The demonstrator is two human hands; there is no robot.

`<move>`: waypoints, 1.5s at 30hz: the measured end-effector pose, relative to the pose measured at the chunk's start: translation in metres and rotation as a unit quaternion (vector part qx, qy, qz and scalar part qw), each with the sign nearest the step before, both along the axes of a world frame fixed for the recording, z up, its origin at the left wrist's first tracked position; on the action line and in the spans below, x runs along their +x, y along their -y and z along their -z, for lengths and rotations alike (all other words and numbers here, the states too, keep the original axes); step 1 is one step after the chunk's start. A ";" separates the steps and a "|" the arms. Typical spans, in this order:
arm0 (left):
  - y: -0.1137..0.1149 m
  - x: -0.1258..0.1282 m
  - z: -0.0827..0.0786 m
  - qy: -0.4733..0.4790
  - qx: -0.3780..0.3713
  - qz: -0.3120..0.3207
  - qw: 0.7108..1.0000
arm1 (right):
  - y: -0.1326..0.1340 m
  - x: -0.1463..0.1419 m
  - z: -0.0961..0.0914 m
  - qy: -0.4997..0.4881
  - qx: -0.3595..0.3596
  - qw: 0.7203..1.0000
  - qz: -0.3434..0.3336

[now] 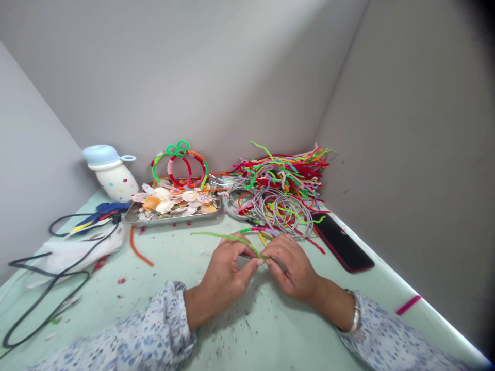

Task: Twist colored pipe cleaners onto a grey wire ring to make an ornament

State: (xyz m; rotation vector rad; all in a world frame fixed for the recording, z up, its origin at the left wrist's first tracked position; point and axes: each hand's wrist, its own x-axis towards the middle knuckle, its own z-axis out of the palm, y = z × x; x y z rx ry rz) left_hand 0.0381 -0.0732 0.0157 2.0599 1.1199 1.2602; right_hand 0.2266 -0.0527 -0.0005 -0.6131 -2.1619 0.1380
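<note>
My left hand (226, 270) and my right hand (291, 268) meet over the middle of the table, thumbs and fingertips pinched together. Between them they grip a light green pipe cleaner (220, 235), whose free end sticks out to the left above my left hand. Just behind my fingers curves a band wrapped in green, pink and purple fuzz (258, 230). My hands hide much of this band, so I cannot tell whether it is held too. Several grey wire rings (286, 211) lie in a loose heap beyond my right hand.
A metal tray (174, 221) of seashells stands at the back, with fuzzy-wrapped hoops (187, 165) above it. Behind the rings is a pile of colourful pipe cleaners (284, 172). A phone (344, 242) lies right; a white bottle (114, 178) and black cable (46, 275) are left.
</note>
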 end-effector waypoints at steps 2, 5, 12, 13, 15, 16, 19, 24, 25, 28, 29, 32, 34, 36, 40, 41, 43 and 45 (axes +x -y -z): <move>0.000 -0.001 0.000 -0.005 0.006 0.005 1.000 | 0.000 0.000 0.000 0.001 -0.001 1.000 0.004; -0.001 -0.001 0.001 -0.012 0.016 0.006 1.000 | 0.000 0.000 0.001 0.002 -0.001 1.000 0.005; 0.001 0.000 -0.004 -0.024 -0.034 0.001 0.999 | 0.000 -0.001 0.001 0.010 -0.005 1.000 -0.001; 0.001 0.000 -0.005 -0.020 -0.040 0.006 0.999 | 0.000 -0.001 0.002 0.012 -0.004 1.000 -0.001; 0.000 0.000 -0.007 -0.013 -0.055 0.013 0.998 | 0.000 0.000 0.003 0.015 -0.001 1.000 -0.003; 0.000 0.000 -0.007 -0.009 -0.063 0.016 0.998 | 0.000 0.000 0.003 0.017 -0.001 1.000 -0.002; -0.001 0.000 -0.008 -0.006 -0.080 0.021 0.997 | -0.001 0.001 0.004 0.017 -0.003 1.000 -0.001; -0.001 0.000 -0.008 -0.017 -0.075 0.007 0.997 | -0.002 0.000 0.003 0.006 -0.003 1.000 0.008; -0.002 0.000 -0.008 -0.017 -0.076 0.009 0.997 | -0.002 0.000 0.003 0.005 -0.003 1.000 0.008; -0.003 0.000 -0.010 -0.008 -0.094 0.014 0.995 | -0.001 -0.001 0.003 0.010 -0.003 1.000 0.007; -0.003 0.001 -0.010 -0.007 -0.101 0.015 0.995 | -0.001 -0.001 0.003 0.013 -0.002 1.000 0.007; -0.005 0.001 -0.010 -0.001 -0.122 0.020 0.992 | -0.001 -0.002 0.003 0.025 0.006 1.000 0.008; -0.007 0.001 -0.009 0.010 -0.145 0.028 0.989 | -0.001 -0.002 0.004 0.037 0.014 0.999 0.005; -0.008 0.001 -0.008 0.021 -0.171 0.034 0.984 | -0.002 -0.001 0.004 0.045 0.018 0.999 0.001; -0.008 0.001 -0.008 0.027 -0.179 0.023 0.983 | -0.003 0.000 0.005 0.035 0.009 0.999 0.004; -0.008 0.001 -0.008 0.027 -0.176 0.019 0.984 | -0.003 0.000 0.004 0.030 0.001 1.000 0.003; -0.007 0.001 -0.008 0.025 -0.172 0.012 0.985 | -0.003 0.000 0.004 0.023 -0.016 1.000 0.000; -0.006 0.001 -0.008 0.023 -0.168 0.006 0.985 | -0.004 -0.001 0.005 0.016 -0.027 0.999 0.000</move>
